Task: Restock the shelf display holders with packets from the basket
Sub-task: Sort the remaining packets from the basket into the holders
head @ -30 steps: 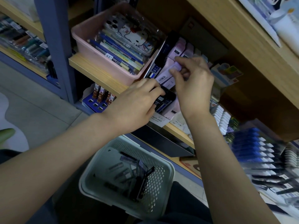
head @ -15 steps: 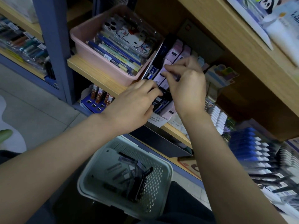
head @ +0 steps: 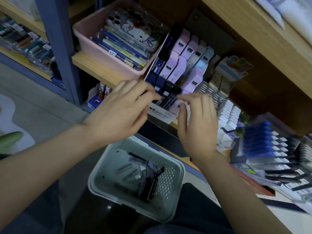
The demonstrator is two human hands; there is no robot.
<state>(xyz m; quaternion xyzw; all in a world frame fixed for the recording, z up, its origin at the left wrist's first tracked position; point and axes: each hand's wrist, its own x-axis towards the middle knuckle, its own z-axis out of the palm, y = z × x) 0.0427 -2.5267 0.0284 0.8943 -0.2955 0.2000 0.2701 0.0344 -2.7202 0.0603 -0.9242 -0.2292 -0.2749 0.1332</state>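
A display holder (head: 160, 114) with a white label front stands on the wooden shelf. It holds rows of pale pink and blue packets (head: 181, 65) behind and dark blue packets (head: 161, 82) in front. My left hand (head: 121, 107) pinches the dark front packets at the holder's left front corner. Beside it at the front row is my right hand (head: 197, 122), with thumb and forefinger close together by a pale packet (head: 183, 104); blur hides whether it grips. Below on my lap sits the pale perforated basket (head: 175, 186), with several loose packets (head: 135, 171) inside.
A pink tray (head: 91, 39) of pencils and a cartoon phone case sits left of the holder. White erasers (head: 228, 114) and rows of blue pens (head: 263, 146) fill the lower right shelf. A blue shelf post (head: 57, 39) stands left. The upper shelf board (head: 253, 36) overhangs.
My right hand has left the pale packet in the upper rows and drawn down to the holder's front row. My left hand stays at the dark front packets.
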